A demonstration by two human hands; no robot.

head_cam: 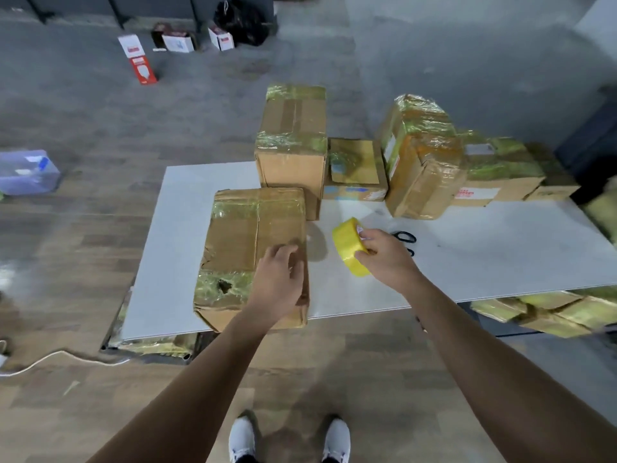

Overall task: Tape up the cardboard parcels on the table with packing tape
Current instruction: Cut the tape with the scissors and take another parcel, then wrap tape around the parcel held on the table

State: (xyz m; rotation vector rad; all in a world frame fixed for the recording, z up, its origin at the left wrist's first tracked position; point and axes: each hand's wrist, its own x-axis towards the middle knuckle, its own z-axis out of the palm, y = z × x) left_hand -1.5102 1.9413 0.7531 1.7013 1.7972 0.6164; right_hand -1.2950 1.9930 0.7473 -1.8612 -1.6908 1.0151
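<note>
Two hands, one tape roll, one scissors

No wording is reading clearly anywhere in the frame. At centre right, a white label with red print is showing on the front of a low parcel, its letters blurring beyond recognition. A red-and-white sticker is sitting on the side of the small box at centre, and a white label with red marks is running down the leaning parcel beside it. Pinkish print is showing on the core of the yellow tape roll. In the upper left, a white carton with a red band and a red carton are lying on the floor, their markings too small to make out.
</note>
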